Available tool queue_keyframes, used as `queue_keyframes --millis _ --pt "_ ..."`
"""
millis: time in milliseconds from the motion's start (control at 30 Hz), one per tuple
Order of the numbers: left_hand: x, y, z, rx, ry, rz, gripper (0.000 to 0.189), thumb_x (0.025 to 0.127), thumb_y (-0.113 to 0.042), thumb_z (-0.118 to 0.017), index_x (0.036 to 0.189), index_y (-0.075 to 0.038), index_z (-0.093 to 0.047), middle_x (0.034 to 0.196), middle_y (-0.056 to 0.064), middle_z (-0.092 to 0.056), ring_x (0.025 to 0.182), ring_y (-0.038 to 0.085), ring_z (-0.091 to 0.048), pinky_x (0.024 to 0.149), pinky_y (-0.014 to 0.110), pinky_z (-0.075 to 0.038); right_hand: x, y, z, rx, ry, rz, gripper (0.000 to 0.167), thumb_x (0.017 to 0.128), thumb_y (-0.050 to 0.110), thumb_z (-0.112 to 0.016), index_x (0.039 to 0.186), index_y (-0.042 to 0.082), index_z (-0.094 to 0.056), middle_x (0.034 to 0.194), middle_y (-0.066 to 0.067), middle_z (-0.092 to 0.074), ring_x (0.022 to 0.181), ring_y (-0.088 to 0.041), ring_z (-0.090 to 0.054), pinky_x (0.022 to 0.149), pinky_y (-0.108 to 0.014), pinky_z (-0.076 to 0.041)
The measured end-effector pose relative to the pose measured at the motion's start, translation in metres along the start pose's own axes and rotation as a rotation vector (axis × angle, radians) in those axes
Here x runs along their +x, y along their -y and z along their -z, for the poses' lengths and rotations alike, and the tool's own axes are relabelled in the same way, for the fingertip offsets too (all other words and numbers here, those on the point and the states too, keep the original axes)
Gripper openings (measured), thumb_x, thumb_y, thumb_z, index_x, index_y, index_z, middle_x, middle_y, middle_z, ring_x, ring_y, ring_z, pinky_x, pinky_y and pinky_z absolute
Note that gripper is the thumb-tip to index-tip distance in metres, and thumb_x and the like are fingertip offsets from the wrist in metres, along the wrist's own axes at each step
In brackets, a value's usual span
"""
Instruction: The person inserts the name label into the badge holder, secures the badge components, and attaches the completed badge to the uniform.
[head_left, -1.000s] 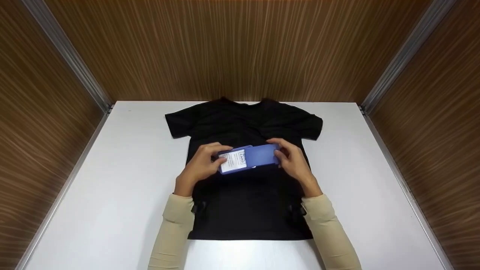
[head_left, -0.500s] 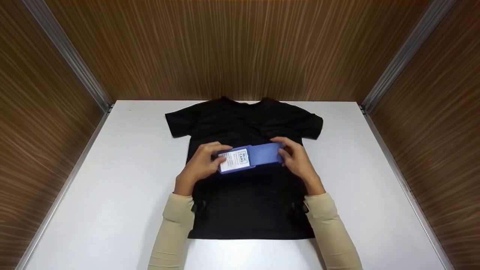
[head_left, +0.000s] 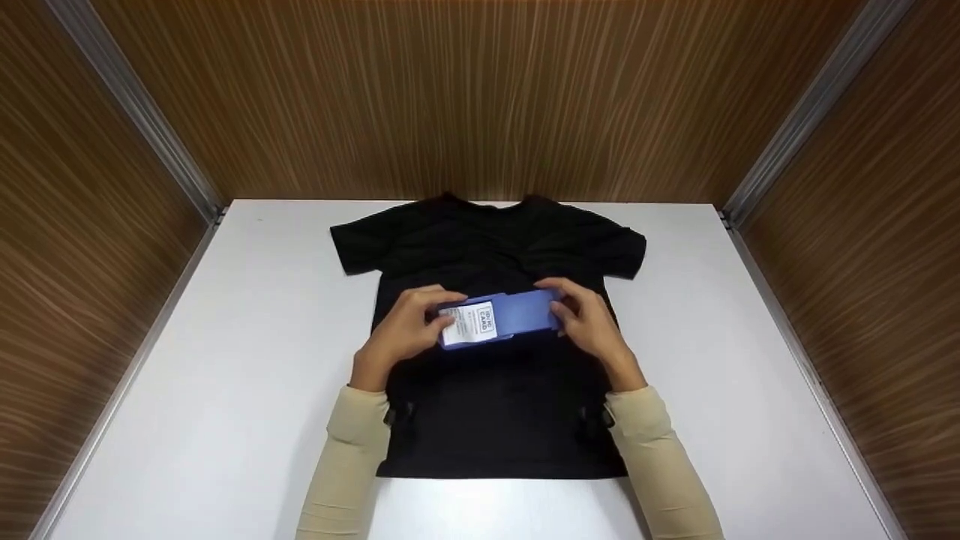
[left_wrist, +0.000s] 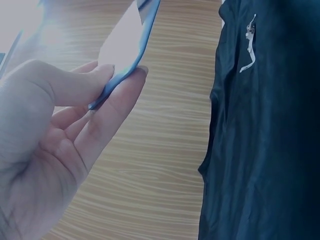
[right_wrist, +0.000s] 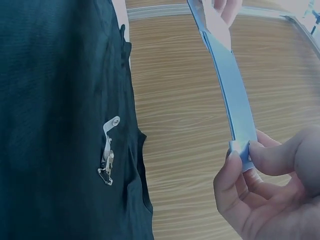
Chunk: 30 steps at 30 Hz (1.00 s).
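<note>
One wood-grain panel [head_left: 90, 247] stands along the left edge of the white table [head_left: 247, 337], the first of three; a silvery strip runs up each of the two far corners. Next comes the first of two beige sleeves [head_left: 343, 450], reaching in over the near edge, and from it the left hand [head_left: 405, 326], which pinches the left end of one blue holder [head_left: 526, 311] between thumb and fingers. Beside that thumb lies one white card [head_left: 472, 322] printed with "CARD", covering the holder's left part; the right part shows bare blue. The holder is held over the middle of the table, above one black T-shirt [head_left: 502, 420], spread with its neckline at the far edge and its hem toward the near edge, one short sleeve out to each side. In the right wrist view, one metal clip [right_wrist: 107, 155] shows against the dark cloth. Farther right, the right hand [head_left: 589, 322] grips the holder's right end with thumb and fingers, the second beige sleeve behind it.
</note>
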<state>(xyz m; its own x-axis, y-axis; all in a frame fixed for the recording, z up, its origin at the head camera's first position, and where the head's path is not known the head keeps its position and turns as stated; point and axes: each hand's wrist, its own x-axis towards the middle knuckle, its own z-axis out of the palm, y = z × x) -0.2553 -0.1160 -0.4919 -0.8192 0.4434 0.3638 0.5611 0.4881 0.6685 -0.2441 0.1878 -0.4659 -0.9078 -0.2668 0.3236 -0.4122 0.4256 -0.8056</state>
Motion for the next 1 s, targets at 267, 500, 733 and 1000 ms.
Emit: queue_keyframes --millis 267,500,733,1000 --pt "-0.001 0.001 0.001 -0.013 -0.008 0.005 0.033 0.091 0.003 -0.07 0.122 -0.007 -0.075 0.108 0.01 -0.074 0.089 0.017 -0.06 0.083 0.031 -0.053 0.0 -0.001 0.003 0.027 -0.037 0.013 0.033 0.094 -0.019 -0.054 0.123 -0.008 -0.067 0.082 -0.026 -0.056 0.063 -0.033 -0.058 0.051 -0.02 -0.049" --pt "-0.001 0.003 0.002 -0.008 -0.022 -0.011 0.033 0.091 0.004 -0.07 0.122 -0.006 -0.075 0.107 0.01 -0.074 0.087 0.017 -0.059 0.081 0.03 -0.053 0.0 0.001 0.003 0.074 -0.043 0.058 0.032 0.094 -0.019 -0.053 0.122 -0.01 -0.066 0.083 -0.027 -0.055 0.061 -0.033 -0.056 0.05 -0.024 -0.051" --pt "-0.001 0.001 0.003 -0.013 -0.02 -0.014 0.033 0.092 0.003 -0.07 0.123 -0.006 -0.075 0.106 0.01 -0.074 0.087 0.016 -0.06 0.081 0.03 -0.053 0.002 -0.007 -0.006 0.019 -0.017 0.047 0.033 0.094 -0.018 -0.056 0.123 -0.007 -0.067 0.08 -0.026 -0.057 0.062 -0.041 -0.058 0.051 -0.019 -0.049" --pt "-0.001 0.001 0.002 -0.019 -0.021 -0.021 0.033 0.091 0.003 -0.07 0.122 -0.006 -0.075 0.106 0.01 -0.074 0.089 0.017 -0.06 0.083 0.031 -0.054 0.007 -0.038 -0.011 -0.024 -0.049 0.015 0.037 0.094 -0.013 -0.061 0.122 0.008 -0.072 0.08 -0.017 -0.06 0.06 -0.03 -0.06 0.048 -0.02 -0.049"
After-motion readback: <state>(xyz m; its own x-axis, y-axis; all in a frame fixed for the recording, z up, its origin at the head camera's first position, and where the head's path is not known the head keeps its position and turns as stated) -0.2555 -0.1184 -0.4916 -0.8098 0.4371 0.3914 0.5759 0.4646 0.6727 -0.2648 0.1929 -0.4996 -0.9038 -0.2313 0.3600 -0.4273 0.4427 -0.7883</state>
